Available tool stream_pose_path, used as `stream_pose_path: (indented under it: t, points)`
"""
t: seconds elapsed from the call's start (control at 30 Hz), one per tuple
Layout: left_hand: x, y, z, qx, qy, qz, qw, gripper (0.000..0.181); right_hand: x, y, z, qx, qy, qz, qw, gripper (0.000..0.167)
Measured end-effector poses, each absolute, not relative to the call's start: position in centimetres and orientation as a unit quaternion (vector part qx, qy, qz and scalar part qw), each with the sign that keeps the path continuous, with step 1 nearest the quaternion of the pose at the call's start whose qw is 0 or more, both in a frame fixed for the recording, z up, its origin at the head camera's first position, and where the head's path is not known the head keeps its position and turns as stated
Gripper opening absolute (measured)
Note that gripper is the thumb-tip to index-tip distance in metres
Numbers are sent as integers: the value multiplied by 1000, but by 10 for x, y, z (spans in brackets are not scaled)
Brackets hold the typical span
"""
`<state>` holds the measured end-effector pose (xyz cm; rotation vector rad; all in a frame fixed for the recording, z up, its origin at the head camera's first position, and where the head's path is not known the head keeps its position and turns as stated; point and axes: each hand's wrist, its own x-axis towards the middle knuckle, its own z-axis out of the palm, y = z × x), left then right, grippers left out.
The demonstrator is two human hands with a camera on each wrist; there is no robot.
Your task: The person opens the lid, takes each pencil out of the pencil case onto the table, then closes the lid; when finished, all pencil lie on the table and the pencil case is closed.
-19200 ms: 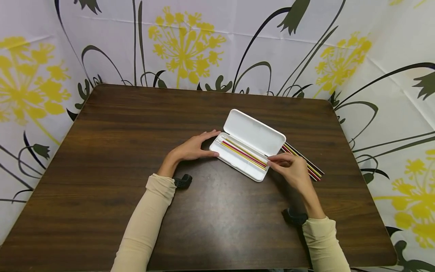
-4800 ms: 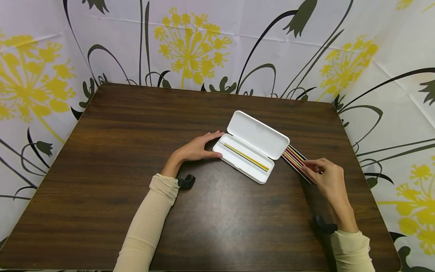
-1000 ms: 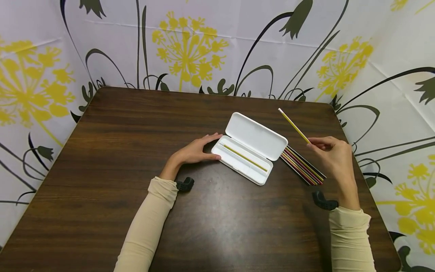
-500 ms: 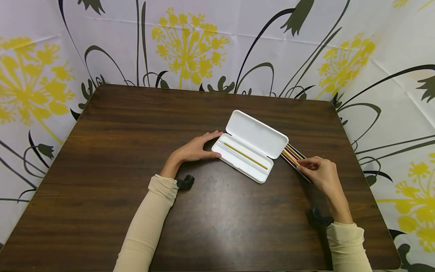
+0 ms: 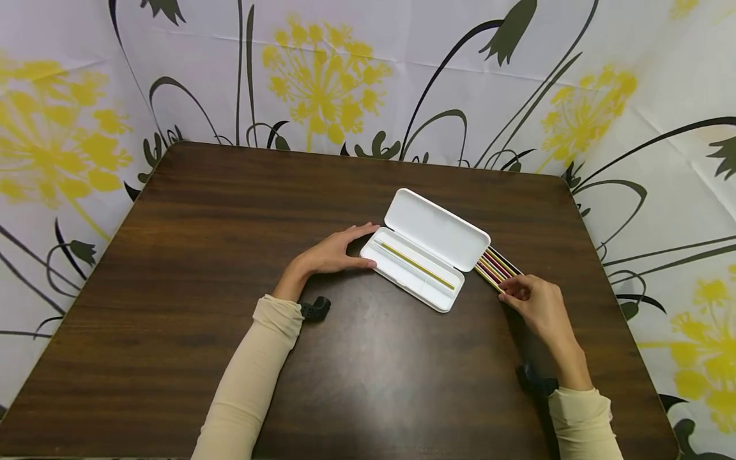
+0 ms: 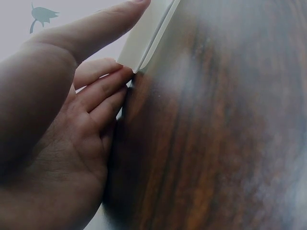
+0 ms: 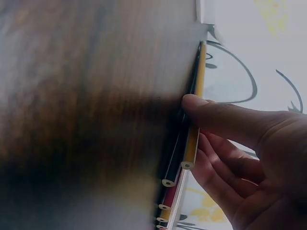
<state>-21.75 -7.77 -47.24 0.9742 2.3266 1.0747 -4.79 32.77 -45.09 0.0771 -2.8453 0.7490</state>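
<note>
An open white pencil case [image 5: 405, 289] lies on the table, its lid tilted back. One yellow pencil [image 5: 416, 264] lies inside it. My left hand [image 5: 328, 253] holds the case's left end, thumb at the near corner and fingers at the far one. To the right of the case, several pencils [image 5: 501, 262] in black, red and yellow lie side by side, partly covered by my right hand [image 5: 540, 306]. In the right wrist view, that hand pinches a yellow pencil [image 7: 192, 148] between thumb and fingers, against a black pencil [image 7: 171, 165].
The brown wooden table [image 5: 230, 204] reaches well beyond both hands. A white curtain [image 5: 190, 64] with yellow and dark flowers hangs along its back and sides. Dark wrist cameras sit on both wrists.
My right hand has brought a raised yellow pencil down to the row's near side. Several pencils, some red, were in the case 19 seconds ago; one lies there now. The left hand stays put.
</note>
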Motion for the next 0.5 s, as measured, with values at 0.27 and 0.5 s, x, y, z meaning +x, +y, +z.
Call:
stream_pose_path:
  t: [0.27, 0.5]
  points:
    - [-216, -77, -470, 343, 834, 387, 194, 84, -47, 330, -452, 23, -963, 253, 92, 14]
    - [-216, -79, -466, 347, 832, 386, 196, 85, -51, 327, -443, 27, -960, 258, 103, 13]
